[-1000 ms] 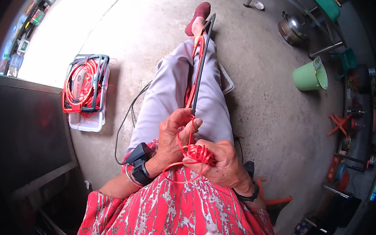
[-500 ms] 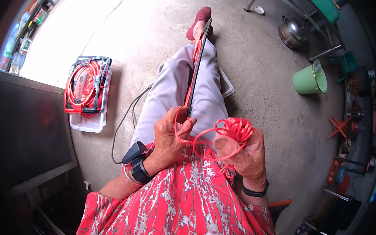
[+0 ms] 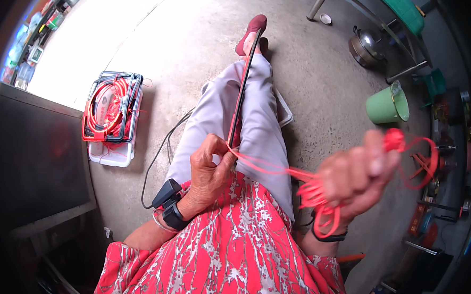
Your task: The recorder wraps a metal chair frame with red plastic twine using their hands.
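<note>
A long thin black frame [image 3: 242, 97], seen edge-on, lies along my legs with red material on its side. My left hand [image 3: 209, 164] is closed on its near end, thumb and fingers pinching where the cord meets it. Out to the right, my right hand [image 3: 351, 179] is closed round a bundle of red cord [image 3: 394, 140], blurred by motion. Loops stick out above and below the fist. Between the two hands a stretch of cord [image 3: 264, 165] runs nearly straight.
On the floor at left, black frames with coiled red tubing [image 3: 110, 106] rest on a white tray [image 3: 110, 155]. A dark cable [image 3: 151, 180] lies by my left leg. At right are a green bucket [image 3: 387, 104], a lidded metal pot [image 3: 367, 47] and cluttered shelving [image 3: 448, 153].
My right hand has swung away to the right with the cord bundle. The loose loop between the hands has drawn out straight. My left hand stays at the frame's near end.
</note>
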The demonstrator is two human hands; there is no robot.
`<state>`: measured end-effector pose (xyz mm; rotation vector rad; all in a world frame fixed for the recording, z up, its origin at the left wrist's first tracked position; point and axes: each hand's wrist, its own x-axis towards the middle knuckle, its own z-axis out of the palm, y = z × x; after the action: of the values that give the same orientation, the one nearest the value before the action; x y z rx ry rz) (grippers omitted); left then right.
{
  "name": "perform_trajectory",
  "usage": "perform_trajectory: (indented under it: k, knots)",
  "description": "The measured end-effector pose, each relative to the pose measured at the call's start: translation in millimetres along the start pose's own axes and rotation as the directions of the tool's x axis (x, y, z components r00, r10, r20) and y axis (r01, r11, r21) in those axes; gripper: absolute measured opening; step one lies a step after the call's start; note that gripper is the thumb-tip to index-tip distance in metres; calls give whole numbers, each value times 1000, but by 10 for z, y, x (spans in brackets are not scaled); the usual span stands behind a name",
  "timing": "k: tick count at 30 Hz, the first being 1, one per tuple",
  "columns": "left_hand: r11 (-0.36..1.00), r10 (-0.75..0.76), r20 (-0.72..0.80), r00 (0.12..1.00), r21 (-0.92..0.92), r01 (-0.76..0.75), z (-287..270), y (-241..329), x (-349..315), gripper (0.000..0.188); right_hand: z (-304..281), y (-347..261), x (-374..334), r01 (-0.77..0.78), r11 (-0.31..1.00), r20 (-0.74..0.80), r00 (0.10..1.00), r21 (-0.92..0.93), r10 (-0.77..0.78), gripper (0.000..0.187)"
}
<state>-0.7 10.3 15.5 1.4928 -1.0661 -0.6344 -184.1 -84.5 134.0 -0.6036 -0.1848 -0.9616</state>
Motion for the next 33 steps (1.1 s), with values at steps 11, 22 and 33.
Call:
perform_trajectory:
  k: [11, 22, 33]
  knots:
    - [975, 126, 17, 992, 183, -127, 16, 51, 74, 16, -112, -352, 266, 83, 838, -142, 972, -539, -188, 36]
    - [952, 229, 119, 966, 180, -247, -33, 26, 119, 19, -634, -831, 348, 116, 862, -329, 892, -494, -309, 33]
    - [937, 248, 103, 963, 227, -265, -106, 35, 113, 22, -1135, -2001, 168, 156, 880, -448, 812, -449, -373, 30]
